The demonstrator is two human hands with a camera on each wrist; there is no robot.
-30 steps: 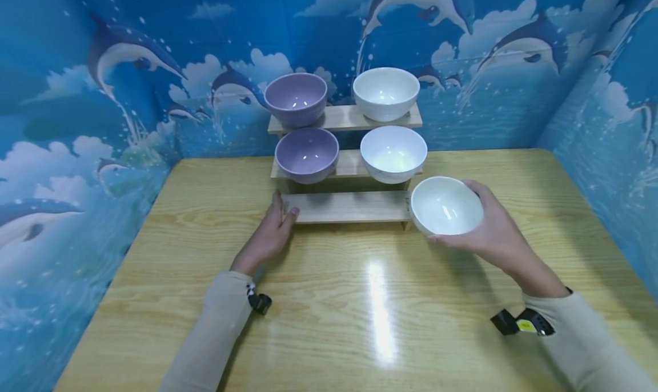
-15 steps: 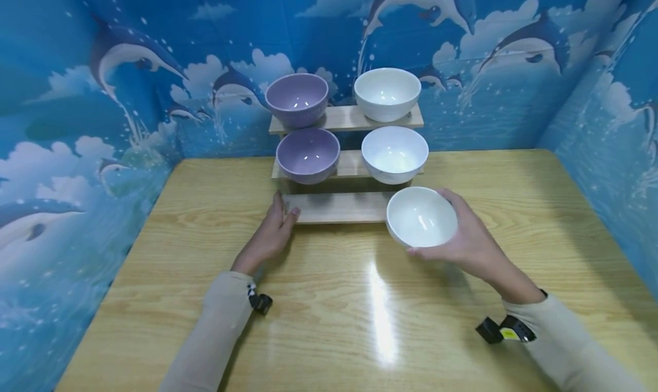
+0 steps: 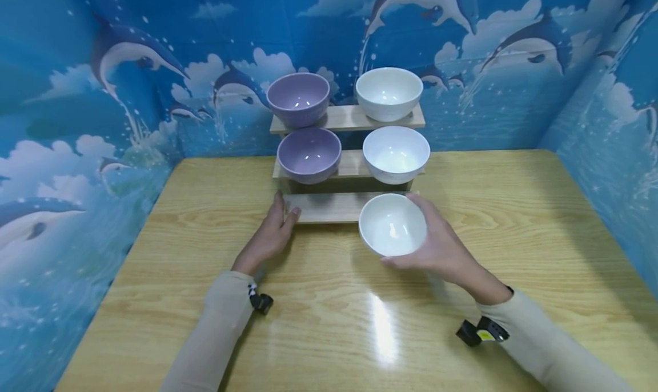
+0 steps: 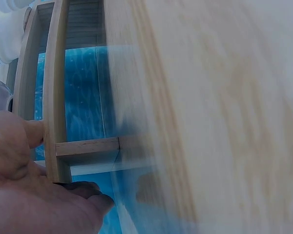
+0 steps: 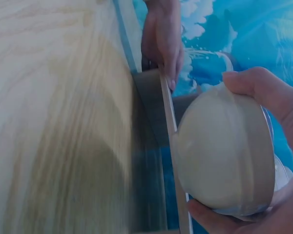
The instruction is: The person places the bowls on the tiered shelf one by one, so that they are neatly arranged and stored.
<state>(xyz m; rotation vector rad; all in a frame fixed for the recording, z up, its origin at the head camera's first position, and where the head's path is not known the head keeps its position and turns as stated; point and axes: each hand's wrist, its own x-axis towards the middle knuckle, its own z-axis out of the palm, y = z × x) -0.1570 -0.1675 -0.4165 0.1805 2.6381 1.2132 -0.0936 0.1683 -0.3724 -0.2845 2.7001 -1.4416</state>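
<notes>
My right hand point(image 3: 439, 246) holds a white bowl point(image 3: 393, 226) by its right side, thumb and fingers spread around it. The bowl is over the right front of the lowest step of a three-step wooden rack point(image 3: 329, 206). In the right wrist view the bowl point(image 5: 219, 151) is close to the board's edge; whether it touches is unclear. My left hand point(image 3: 269, 229) grips the left end of that lowest step, thumb above and fingers below in the left wrist view. Two purple bowls point(image 3: 308, 155) stand on the upper steps at left, two white bowls point(image 3: 396, 154) at right.
The rack stands on a wood-grain table point(image 3: 216, 323) near its back edge. A blue dolphin-print backdrop point(image 3: 231, 26) rises behind it and along both sides. A black camera is strapped on each wrist.
My right hand has carried the white bowl leftward and slightly nearer to me, from beside the rack's right end to the front of its lowest step. The left hand keeps its place.
</notes>
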